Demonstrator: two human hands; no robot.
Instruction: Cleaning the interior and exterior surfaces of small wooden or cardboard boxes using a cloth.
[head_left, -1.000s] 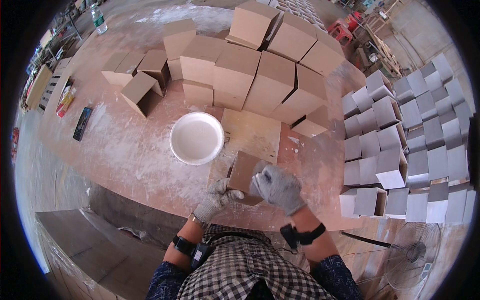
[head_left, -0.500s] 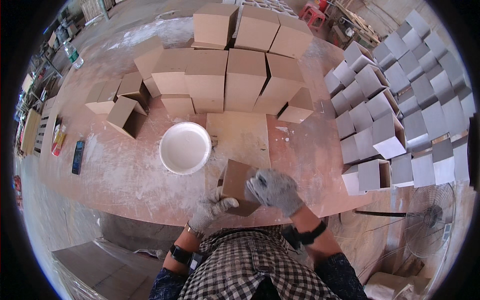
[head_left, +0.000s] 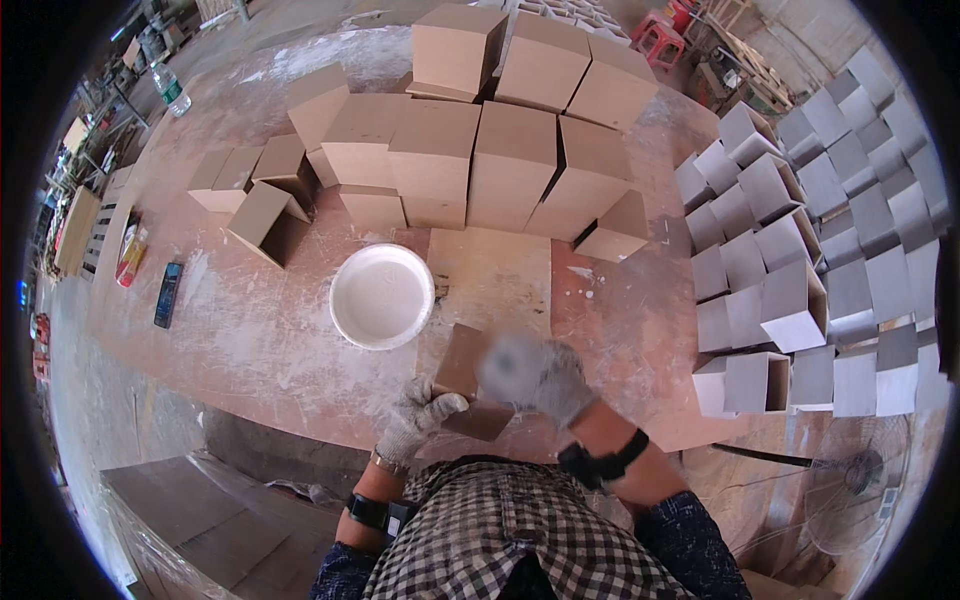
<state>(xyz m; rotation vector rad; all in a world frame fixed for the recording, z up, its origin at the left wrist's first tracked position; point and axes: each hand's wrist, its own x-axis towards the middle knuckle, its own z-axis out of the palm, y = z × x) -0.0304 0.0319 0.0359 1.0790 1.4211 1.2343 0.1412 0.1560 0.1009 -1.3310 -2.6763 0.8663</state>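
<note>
My left hand, in a pale knitted glove, grips the left side of a brown cardboard box, its thumb pressed on the near edge. The box is held tilted above the near part of the table. My right hand, gloved too, lies against the box's right side with its fingers curled. A pale, blurred patch with a dark spot shows at those fingers; motion smears it, so its kind is unclear. Just beyond the box to the left stands a round white bowl with whitish contents.
Brown boxes stand stacked across the table, with smaller ones at their left. Grey-white boxes rise in rows on the right, near a fan. A phone and a bottle sit at left.
The whole view has shifted, so the table's things appear slightly further right. My right hand has moved left across the box's face. My left hand keeps its grip.
</note>
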